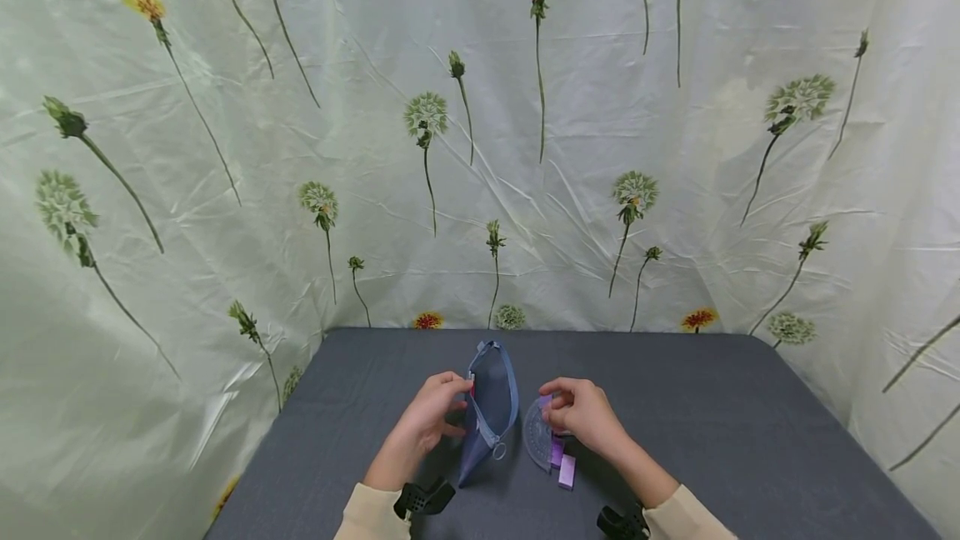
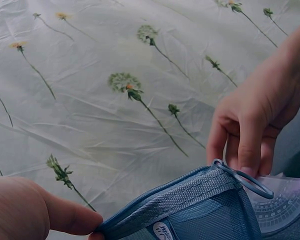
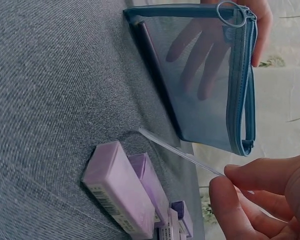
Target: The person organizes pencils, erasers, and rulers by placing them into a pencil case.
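A blue mesh zipper pouch (image 1: pixel 491 394) stands upright on the table with its zipped mouth open and a ring on the zipper pull. My left hand (image 1: pixel 429 413) pinches its rim between thumb and finger, other fingers lying along the pouch's side, seen through the mesh in the right wrist view. Just right of the pouch, my right hand (image 1: pixel 588 417) pinches the edge of a clear protractor (image 1: pixel 537 438) between thumb and fingertips. The protractor is tilted up, edge-on in the right wrist view. Several small purple boxes (image 3: pixel 119 190), some with barcodes, lie beside and behind it.
The dark grey cloth-covered table (image 1: pixel 712 423) extends around the hands. A pale curtain (image 1: pixel 570 215) printed with dandelions hangs behind and at the sides. A slim dark item (image 3: pixel 151 47) shows inside the pouch along its bottom.
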The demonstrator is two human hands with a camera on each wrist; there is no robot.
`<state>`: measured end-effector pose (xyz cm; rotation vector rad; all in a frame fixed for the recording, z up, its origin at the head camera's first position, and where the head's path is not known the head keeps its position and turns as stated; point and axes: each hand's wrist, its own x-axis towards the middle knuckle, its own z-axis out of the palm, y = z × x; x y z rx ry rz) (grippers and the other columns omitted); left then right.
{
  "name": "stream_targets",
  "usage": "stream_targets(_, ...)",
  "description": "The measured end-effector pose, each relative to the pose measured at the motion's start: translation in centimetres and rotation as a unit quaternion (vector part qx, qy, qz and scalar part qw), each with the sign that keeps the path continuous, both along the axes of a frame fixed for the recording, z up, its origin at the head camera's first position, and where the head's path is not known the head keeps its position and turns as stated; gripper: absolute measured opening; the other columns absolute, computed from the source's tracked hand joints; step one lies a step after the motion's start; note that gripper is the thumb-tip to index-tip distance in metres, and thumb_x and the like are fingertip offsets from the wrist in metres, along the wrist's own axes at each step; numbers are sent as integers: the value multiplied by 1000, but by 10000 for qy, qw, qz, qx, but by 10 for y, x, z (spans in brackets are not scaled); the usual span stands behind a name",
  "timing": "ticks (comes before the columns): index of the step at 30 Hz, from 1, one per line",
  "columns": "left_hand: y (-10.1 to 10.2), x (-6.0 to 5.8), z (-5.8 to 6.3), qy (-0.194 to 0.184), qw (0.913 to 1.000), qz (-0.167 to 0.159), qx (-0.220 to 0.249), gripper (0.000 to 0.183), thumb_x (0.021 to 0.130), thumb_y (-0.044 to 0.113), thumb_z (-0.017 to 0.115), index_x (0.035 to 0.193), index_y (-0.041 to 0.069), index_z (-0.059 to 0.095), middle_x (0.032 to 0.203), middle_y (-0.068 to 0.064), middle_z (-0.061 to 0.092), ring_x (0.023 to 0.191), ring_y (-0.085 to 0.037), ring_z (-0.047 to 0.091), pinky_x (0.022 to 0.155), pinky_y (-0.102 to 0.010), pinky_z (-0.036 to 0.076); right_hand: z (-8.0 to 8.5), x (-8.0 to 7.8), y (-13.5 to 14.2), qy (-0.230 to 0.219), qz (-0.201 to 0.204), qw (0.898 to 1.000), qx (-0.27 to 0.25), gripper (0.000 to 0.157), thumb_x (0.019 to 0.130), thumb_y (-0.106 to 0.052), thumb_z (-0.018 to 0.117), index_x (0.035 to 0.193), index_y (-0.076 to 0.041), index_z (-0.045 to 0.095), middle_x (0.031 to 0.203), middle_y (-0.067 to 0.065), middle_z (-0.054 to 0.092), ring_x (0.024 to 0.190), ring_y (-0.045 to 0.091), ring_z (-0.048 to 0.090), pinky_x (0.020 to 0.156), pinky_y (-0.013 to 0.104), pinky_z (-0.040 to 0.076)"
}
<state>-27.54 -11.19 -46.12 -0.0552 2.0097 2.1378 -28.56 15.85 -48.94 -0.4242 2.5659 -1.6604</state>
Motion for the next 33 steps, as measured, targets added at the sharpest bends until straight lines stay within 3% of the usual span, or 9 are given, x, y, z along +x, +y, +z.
stream_targets(10,0,-2,-2,37,10000,-2,-79,19,99,17,59,83,7,55,119,-19,49,116,-49,47,75,-71,49,2,3,1,152,-54,9999,-42,32,84,4,73,115,2,70,81,8,69,71,21,71,61,33,59)
stream_targets(17,1,-2,-3,44,10000,-17,-59,20,99,16,59,81,8,54,118,-18,49,117,-51,47,74,-71,49,5,5,3,32,-163,9999,-1,32,85,2,74,117,0,69,80,10,68,60,23,69,53,38,58)
stream_targets(28,-3,-1,1,80,10000,-6,25,20,100,19,59,82,10,54,126,-23,46,112,-46,51,78,-73,47,12,7,1,80,-239,9996,-115,33,86,4,74,117,-2,70,81,8,66,61,22,69,55,35,58)
stream_targets(33,-4,-1,1,34,10000,41,-1,19,100,18,58,84,9,54,129,-23,45,117,-49,50,79,-73,46,15,8,-1,61,-221,9997,-113,32,87,3,73,118,-3,70,83,8,66,62,23,69,56,34,58)
